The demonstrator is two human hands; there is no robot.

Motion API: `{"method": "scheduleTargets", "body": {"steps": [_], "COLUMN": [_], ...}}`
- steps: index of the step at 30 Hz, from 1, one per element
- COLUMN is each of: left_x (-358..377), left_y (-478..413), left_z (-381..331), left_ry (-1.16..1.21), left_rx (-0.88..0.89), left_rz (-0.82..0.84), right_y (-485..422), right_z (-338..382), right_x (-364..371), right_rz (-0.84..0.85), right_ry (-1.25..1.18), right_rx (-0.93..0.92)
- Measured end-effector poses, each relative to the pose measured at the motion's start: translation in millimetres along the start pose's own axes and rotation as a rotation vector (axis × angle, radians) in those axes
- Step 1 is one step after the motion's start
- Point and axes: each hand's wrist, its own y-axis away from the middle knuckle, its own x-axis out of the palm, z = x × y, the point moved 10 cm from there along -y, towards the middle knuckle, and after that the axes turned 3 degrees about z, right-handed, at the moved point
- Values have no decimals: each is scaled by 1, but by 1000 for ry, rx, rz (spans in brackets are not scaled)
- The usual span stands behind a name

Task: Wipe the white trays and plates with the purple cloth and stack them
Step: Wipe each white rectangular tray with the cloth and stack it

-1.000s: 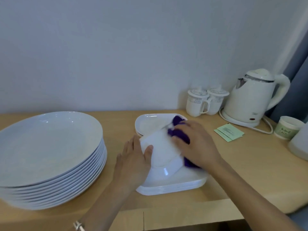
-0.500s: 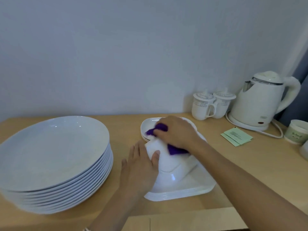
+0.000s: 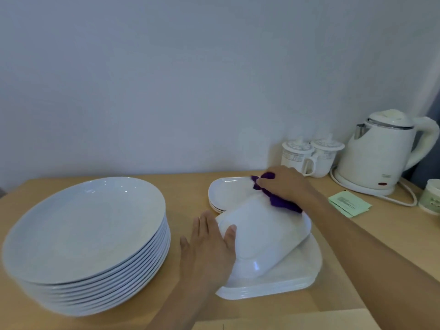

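Peeking beneath right fingers (image 3: 270, 185): purple cloth (image 3: 278, 200) (on tray (image 3: 262, 234)).

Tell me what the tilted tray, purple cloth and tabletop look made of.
Tilted tray: glossy white, melamine or glazed ceramic; sharp highlight near its lower corner. Purple cloth: soft matte fabric, bunched in folds. Tabletop: matte light wood or laminate, tan, no glare.
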Motion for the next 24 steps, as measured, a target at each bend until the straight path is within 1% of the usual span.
{"method": "scheduleTargets", "body": {"steps": [1,2,4,6,7,8,9,11,13,14,16,17,18,20,22,24], "left_x": [0,0,1,0,0,0,0,-2,-2,-2,-3,-2,-3,-3,-5,-7], "left_y": [0,-1,-2,-2,-2,-1,-1,0,1,0,-1,-1,-1,-1,0,3], "left_z": [0,0,1,1,0,1,1,-1,-2,-1,0,0,0,1,1,0], "left_ry": [3,6,11,6,6,9,12,17,30,46,84,98,107,118,124,128], "left_rx": [2,2,-2,2,5,4,3,10,21,23,26,26,25,20,13,1], "left_rz": [0,4,13,13,11,9,10,0,-13,-15,-17,-17,-19,-22,-30,-34], "right_y": [0,4,23,48,53,49,40,26,28,37,62,74,85,100,107,113], "right_z": [-9,-4,33,72,76,70,54,4,-44,-59,-69,-67,-61,-46,-31,-16], "right_x": [-2,0,11,31,35,30,20,-4,-11,-8,0,0,-2,-2,0,6], "right_rz": [1,-12,-67,-32,-10,-8,-36,-111,-115,-111,-170,-223,-269,-317,-302,-257], "right_ry": [-43,-34,23,17,3,-21,-52,-127,-264,-359,-551,-587,-554,-381,-238,-153], "right_rx": [31,-9,-203,-413,-453,-427,-360,-140,68,125,154,130,89,14,-9,-25]}}
